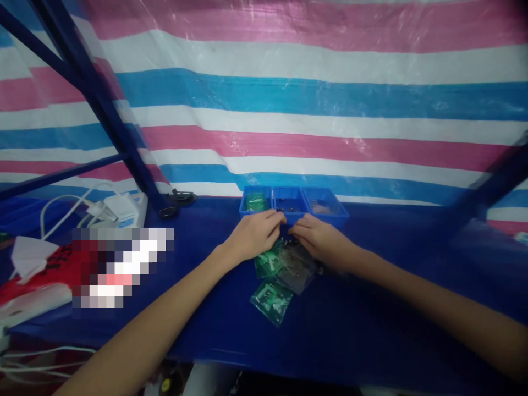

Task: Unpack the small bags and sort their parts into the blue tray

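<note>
A blue plastic tray with three compartments stands at the far edge of the blue table, and the work is done just in front of it. The left hand is near the front wall of the tray, its fingers bent and nearly closed. The right hand is opposite, also before the tray, with curled fingers directed towards the left hand. The fingertips are close together but appear apart; I cannot tell whether either hand pinches some small thing.

In front of the tray, partly below the hands, lie a shiny green flat packet and a greyish see-through plastic bag, overlapping. A second green packet lies nearer to the person.

As for progress, I judge that the work is under way and not finished. In the tray, the left compartment holds green plastic material, the middle one a few small dark pieces, and the right one pale, see-through material, so some stock seems to remain. Whether the packets before the tray are completed or waiting, the blur does not let me say.
</note>
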